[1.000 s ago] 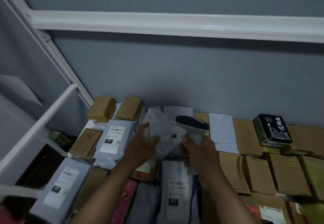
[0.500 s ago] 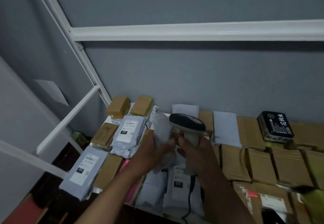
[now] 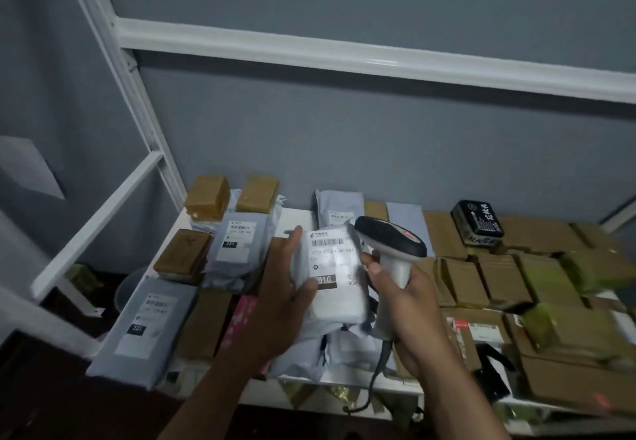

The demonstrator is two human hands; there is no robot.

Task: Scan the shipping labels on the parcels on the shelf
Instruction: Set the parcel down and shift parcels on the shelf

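While held up label-first, a white parcel (image 3: 335, 276) is shown with barcode and black "010" tag.
It is gripped by the left hand (image 3: 287, 296), fingers curled round its left edge, just left of the scanner (image 3: 392, 243); the scanner's handle is clasped by the right hand (image 3: 411, 305). Below both, the shelf (image 3: 296, 222) is packed with grey mailers and brown boxes.

The location was a parcel storeroom or courier sorting point. A white metal shelf frame (image 3: 344, 57) stood against a plain grey wall (image 3: 344, 150). The shelf held rows of brown cardboard boxes (image 3: 495, 277) and grey poly mailers (image 3: 234, 243) bearing barcoded labels. A corded handheld barcode scanner (image 3: 392, 243) was in use.
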